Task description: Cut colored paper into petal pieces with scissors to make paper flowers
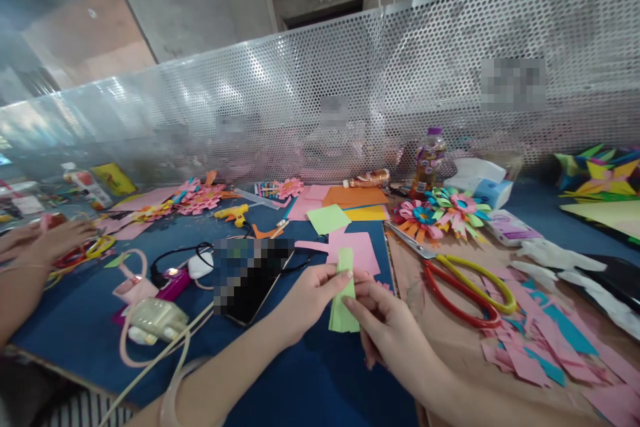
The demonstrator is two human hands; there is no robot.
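A narrow strip of folded light green paper [344, 313] is held upright between my two hands above the blue table. My left hand [317, 293] pinches its upper part with thumb and fingers. Lower down on the right edge, my right hand [383, 320] grips the same strip, its thumb lying over the front. Behind the strip lie pink paper pieces [363, 250] and a light green sheet [327, 218]. To the left of my left hand rests a black phone [257, 287]. Scissors [460, 280] with one red and one yellow handle lie open to the right of my right hand.
Pink and blue paper scraps [545, 333] cover the brown board at right. Paper flowers [440, 213], a drink bottle [429, 160] and a tissue pack [493, 190] stand behind. A yellow glue gun [233, 215] lies centre left. Another person's hands [50, 240] work at far left.
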